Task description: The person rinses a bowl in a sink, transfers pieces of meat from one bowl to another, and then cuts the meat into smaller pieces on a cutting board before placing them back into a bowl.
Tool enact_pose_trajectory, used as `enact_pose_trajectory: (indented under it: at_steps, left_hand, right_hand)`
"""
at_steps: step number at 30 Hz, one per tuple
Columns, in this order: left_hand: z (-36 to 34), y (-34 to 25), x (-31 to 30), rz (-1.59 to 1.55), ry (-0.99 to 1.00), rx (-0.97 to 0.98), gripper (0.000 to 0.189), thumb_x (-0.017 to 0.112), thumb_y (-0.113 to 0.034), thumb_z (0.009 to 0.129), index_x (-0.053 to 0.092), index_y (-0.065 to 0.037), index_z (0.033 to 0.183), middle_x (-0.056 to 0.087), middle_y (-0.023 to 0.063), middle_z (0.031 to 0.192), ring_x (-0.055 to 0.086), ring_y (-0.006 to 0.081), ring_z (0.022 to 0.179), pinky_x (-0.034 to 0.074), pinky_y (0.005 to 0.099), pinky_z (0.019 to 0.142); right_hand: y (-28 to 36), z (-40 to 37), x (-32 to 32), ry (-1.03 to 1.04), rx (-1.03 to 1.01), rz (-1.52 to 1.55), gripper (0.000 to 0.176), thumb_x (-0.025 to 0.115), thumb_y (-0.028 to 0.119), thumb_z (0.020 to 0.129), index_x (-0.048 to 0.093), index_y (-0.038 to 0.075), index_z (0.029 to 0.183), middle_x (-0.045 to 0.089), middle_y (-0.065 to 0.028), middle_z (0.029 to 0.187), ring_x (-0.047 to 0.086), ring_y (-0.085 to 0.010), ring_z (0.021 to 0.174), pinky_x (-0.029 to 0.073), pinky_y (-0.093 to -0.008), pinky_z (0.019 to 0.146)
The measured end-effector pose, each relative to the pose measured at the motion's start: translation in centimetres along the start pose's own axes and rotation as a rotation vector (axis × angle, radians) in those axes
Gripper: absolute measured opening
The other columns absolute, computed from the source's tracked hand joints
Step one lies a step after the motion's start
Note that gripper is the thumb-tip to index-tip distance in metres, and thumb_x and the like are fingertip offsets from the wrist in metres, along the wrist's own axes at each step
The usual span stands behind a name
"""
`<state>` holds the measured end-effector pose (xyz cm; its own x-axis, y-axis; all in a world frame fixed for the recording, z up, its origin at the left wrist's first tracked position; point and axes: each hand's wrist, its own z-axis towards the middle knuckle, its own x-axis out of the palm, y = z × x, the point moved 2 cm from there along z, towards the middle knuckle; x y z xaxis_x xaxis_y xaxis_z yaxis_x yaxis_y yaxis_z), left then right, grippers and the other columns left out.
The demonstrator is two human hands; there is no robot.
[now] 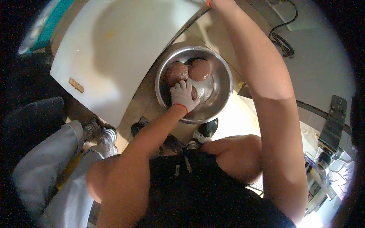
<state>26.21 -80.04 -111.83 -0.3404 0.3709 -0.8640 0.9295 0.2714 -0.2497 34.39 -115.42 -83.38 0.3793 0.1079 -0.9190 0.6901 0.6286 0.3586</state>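
Inside a round, shiny steel bowl point(223, 93), three brown, wet-looking lumps are kept. A dark, rough, round lump point(177, 72) is seen on the left, and a paler, smoother, round lump point(200, 70) is set right beside it. A third, smaller-looking brown lump point(194, 92) is mostly hidden by the left hand point(183, 93), which is covered by a thin white glove. Its fingers are spread over the lumps, with the thumb held apart; whether anything is squeezed cannot be told. The right hand point(202, 1) is nearly all cut off by the top edge, so its state cannot be told (only a tiny bit is shown past the orange band).

The lumps can be guessed to be soft, a bit heavy and slippery, like wet dough or meat. They could be squashed or torn by a hard pinch. Each is best scooped from below with a whole palm, and the fingers are best curled around its fat sides. Bare, shiny metal is left showing on the bowl's right side. The large white board point(129, 41) is placed next to the bowl.
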Motion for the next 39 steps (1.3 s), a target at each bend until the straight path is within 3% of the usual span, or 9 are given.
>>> enact_pose_trajectory:
  at_steps: [5, 8, 12, 17, 22, 25, 28, 34, 39]
  left_hand:
    - [2.2, 3.3, -1.6, -0.044, -0.517, 0.094, 0.091, 0.082, -0.054, 0.096, 0.049, -0.008, 0.168, 0.053, 0.0263, 0.165, 0.056, 0.0519, 0.150, 0.048, 0.0674, 0.121]
    - [3.6, 4.6, -0.5, -0.236, -0.441, 0.084, 0.092, 0.081, -0.056, 0.098, 0.049, -0.011, 0.172, 0.037, 0.0293, 0.183, 0.038, 0.0574, 0.168, 0.037, 0.0751, 0.131]
    - [3.6, 3.6, -0.1, -0.208, -0.379, -0.006, 0.107, 0.080, -0.066, 0.098, 0.041, -0.013, 0.182, 0.032, 0.0293, 0.186, 0.025, 0.0575, 0.174, 0.028, 0.0786, 0.135]
    - [3.4, 2.9, 2.2, -0.284, -0.466, -0.067, 0.105, 0.075, -0.068, 0.101, 0.040, -0.012, 0.183, 0.025, 0.0331, 0.191, 0.020, 0.0603, 0.177, 0.022, 0.0826, 0.136]
    - [2.5, 1.5, 2.5, -0.306, -0.410, -0.324, 0.118, 0.072, -0.076, 0.102, 0.025, -0.011, 0.188, 0.014, 0.0326, 0.195, 0.012, 0.0587, 0.180, 0.019, 0.0822, 0.137]
    - [2.0, 0.9, 2.2, -0.445, -0.349, -0.606, 0.122, 0.067, -0.083, 0.103, 0.019, -0.012, 0.190, 0.006, 0.0324, 0.197, 0.008, 0.0567, 0.181, 0.018, 0.0827, 0.137]
    - [1.9, 0.0, 1.0, -0.681, -0.275, -0.863, 0.125, 0.056, -0.090, 0.106, 0.016, -0.007, 0.190, 0.001, 0.0312, 0.197, 0.004, 0.0559, 0.182, 0.021, 0.0764, 0.140]
    - [1.5, -3.7, 0.8, -1.213, -0.214, -1.276, 0.122, 0.039, -0.093, 0.110, 0.019, -0.004, 0.190, 0.011, 0.0316, 0.197, 0.014, 0.0548, 0.181, 0.018, 0.0706, 0.145]
    - [6.5, -7.8, 5.6, -1.293, -0.222, -1.342, 0.121, 0.041, -0.092, 0.110, 0.021, -0.004, 0.190, 0.015, 0.0328, 0.195, 0.021, 0.0530, 0.180, 0.018, 0.0665, 0.146]
  right_hand:
    - [1.9, -11.3, -2.0, -0.440, -0.037, 0.222, 0.059, 0.076, 0.043, 0.104, 0.078, 0.003, 0.148, 0.078, -0.0288, 0.149, 0.078, -0.0484, 0.129, 0.061, -0.0532, 0.113]
    - [0.4, -22.9, 0.2, -0.093, 0.003, 0.487, 0.028, 0.085, 0.023, 0.108, 0.077, 0.001, 0.123, 0.081, -0.0121, 0.109, 0.076, -0.0185, 0.100, 0.063, -0.0391, 0.094]
    - [-6.4, -38.5, 4.4, 0.740, 0.854, 0.633, 0.065, 0.082, 0.037, 0.108, 0.069, -0.005, 0.155, 0.081, -0.0208, 0.143, 0.077, -0.0319, 0.133, 0.058, -0.0423, 0.119]
    - [-14.6, -52.2, 12.0, 0.324, 1.492, 0.766, 0.072, 0.088, 0.043, 0.103, 0.068, 0.000, 0.157, 0.078, -0.0190, 0.147, 0.077, -0.0320, 0.132, 0.063, -0.0450, 0.110]
    - [-18.9, -51.1, 17.5, 0.650, 1.035, 1.404, 0.060, 0.081, 0.036, 0.110, 0.070, -0.007, 0.151, 0.079, -0.0183, 0.133, 0.078, -0.0295, 0.128, 0.064, -0.0419, 0.108]
    - [-15.0, -47.2, 13.2, 0.892, 0.543, 0.604, 0.047, 0.080, 0.027, 0.106, 0.078, -0.009, 0.137, 0.083, -0.0162, 0.118, 0.080, -0.0312, 0.114, 0.064, -0.0414, 0.103]
    - [-11.8, -44.3, 10.1, 0.580, 0.875, 0.691, 0.043, 0.073, 0.010, 0.099, 0.074, -0.017, 0.133, 0.086, -0.0212, 0.119, 0.083, -0.0304, 0.109, 0.067, -0.0424, 0.099]
    - [-6.5, -39.4, 1.7, 0.511, 0.226, 0.194, 0.074, 0.070, 0.007, 0.096, 0.058, 0.002, 0.169, 0.083, -0.0289, 0.101, 0.083, -0.0460, 0.093, 0.065, -0.0542, 0.090]
    - [0.7, -34.2, -3.7, 0.551, 0.101, -0.016, 0.089, 0.067, 0.005, 0.093, 0.048, 0.011, 0.180, 0.079, -0.0352, 0.103, 0.079, -0.0570, 0.097, 0.064, -0.0615, 0.089]
